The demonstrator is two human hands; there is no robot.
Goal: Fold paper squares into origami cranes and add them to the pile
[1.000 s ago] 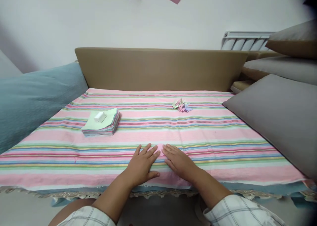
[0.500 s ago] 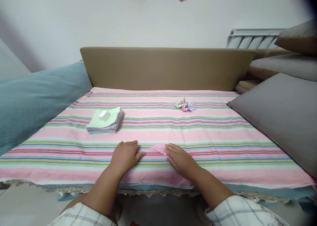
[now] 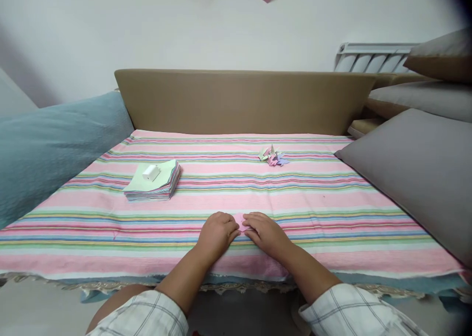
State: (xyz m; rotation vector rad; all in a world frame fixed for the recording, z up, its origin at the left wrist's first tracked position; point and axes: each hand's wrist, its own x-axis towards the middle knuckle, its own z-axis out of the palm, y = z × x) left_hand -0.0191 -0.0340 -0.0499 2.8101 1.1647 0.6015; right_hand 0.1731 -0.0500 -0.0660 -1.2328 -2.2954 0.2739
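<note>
A small folded piece of pink paper (image 3: 241,221) lies on the striped cloth near its front edge. From the left, my left hand (image 3: 218,234) covers one end of it, fingers bent and thumb pressed close. My right hand (image 3: 266,234) grips the opposite end, its thumb and fingertips closing on the paper. Only the middle of the paper shows between the hands; both ends are hidden under my fingers.
A stack of coloured paper squares (image 3: 151,191) with a white block (image 3: 151,172) on top stands at left. Several folded paper figures (image 3: 273,156) sit farther back. A blue cushion (image 3: 62,149) and grey pillows (image 3: 409,164) flank the striped cloth (image 3: 221,193).
My left hand has moved right, from the bare cloth onto the pink paper's left end. My right hand stays at the other end, its thumb now on the paper.
</note>
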